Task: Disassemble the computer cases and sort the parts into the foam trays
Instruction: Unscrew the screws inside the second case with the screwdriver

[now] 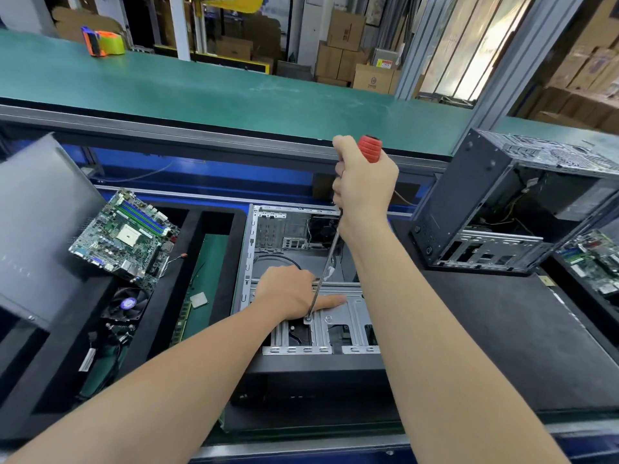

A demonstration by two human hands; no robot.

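Note:
An open computer case (249, 249) lies flat in front of me, its metal drive bracket (351, 313) near the front. My right hand (363, 189) grips the red handle of a long screwdriver (368, 149). The shaft slants down and its tip sits on a screw (307, 319) in the bracket. My left hand (288, 293) rests on the bracket beside the shaft, forefinger stretched out flat to the right. To the left, a black foam tray (197, 229) holds a green motherboard (124, 236), a cooler fan (125, 304), a CPU chip (198, 299) and memory sticks (181, 326).
A second computer case (469, 202) stands open at the right on a black foam slab (502, 346). Another motherboard (593, 262) lies at the far right. A grey side panel (37, 222) leans at the left. A tape dispenser (102, 41) sits on the green belt (234, 92) behind.

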